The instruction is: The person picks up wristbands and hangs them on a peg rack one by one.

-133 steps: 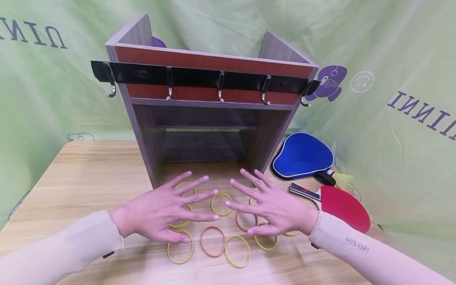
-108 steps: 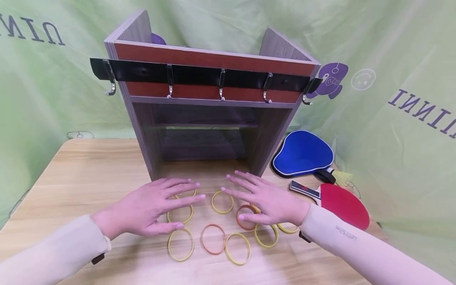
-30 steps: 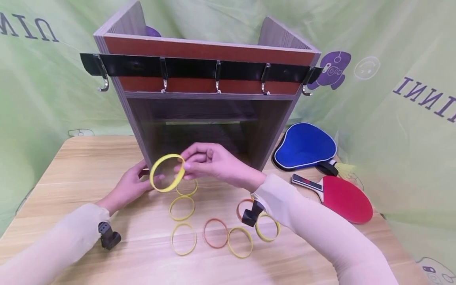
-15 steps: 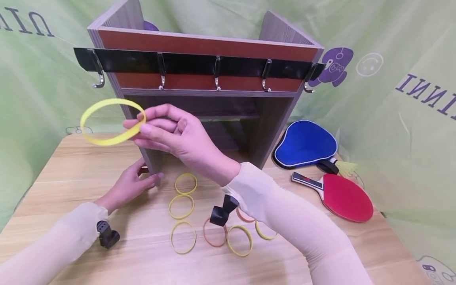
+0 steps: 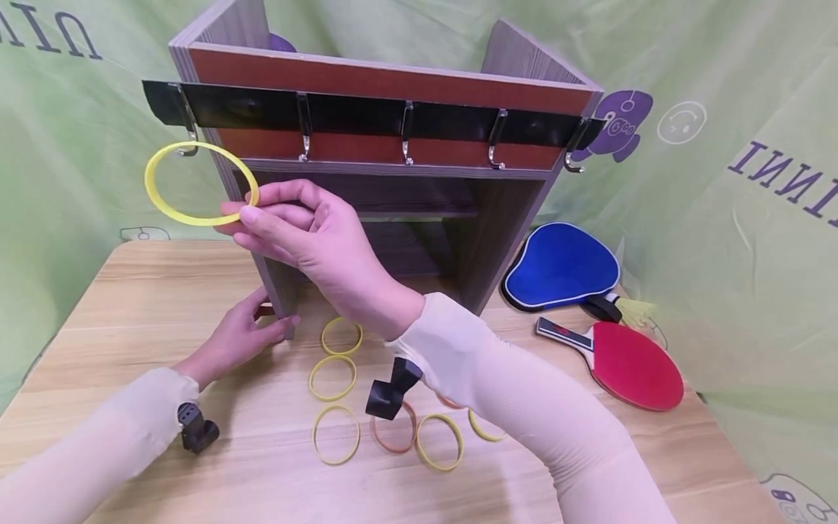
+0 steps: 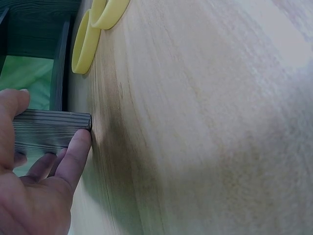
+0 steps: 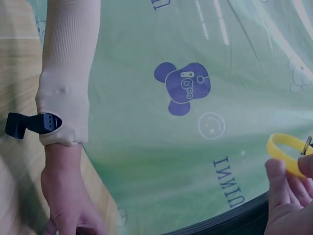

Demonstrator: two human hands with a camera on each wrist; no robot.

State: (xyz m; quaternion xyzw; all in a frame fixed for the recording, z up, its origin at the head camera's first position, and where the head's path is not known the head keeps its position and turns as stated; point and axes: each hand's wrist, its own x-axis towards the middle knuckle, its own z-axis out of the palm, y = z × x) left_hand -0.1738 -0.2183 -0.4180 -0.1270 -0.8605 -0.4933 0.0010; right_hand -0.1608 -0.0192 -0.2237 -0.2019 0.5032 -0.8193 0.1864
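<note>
In the head view, my right hand [image 5: 334, 247] pinches a yellow ring [image 5: 196, 220] between thumb and fingers. The ring is raised in front of the leftmost hook [image 5: 188, 127] on a black hook rail [image 5: 353, 120], and its upper rim overlaps the hook's tip. The right wrist view shows the hook tip by the yellow ring [image 7: 279, 152]; whether it passes through is unclear. Low down, my left hand [image 5: 238, 338] grips the front left side panel of the grey wooden shelf unit [image 5: 278, 291], thumb and fingers on opposite sides of the panel [image 6: 49, 129].
Several yellow rings [image 5: 332, 399] and orange rings [image 5: 395, 451] lie on the wooden table [image 5: 216, 473], some partly behind my right arm. At right lie a red table tennis paddle [image 5: 638, 367], a blue paddle case [image 5: 563, 266] and a shuttlecock [image 5: 633, 311].
My right hand has carried the yellow ring from low before the shelf up and left to the leftmost hook. My left hand stays at the side panel.
</note>
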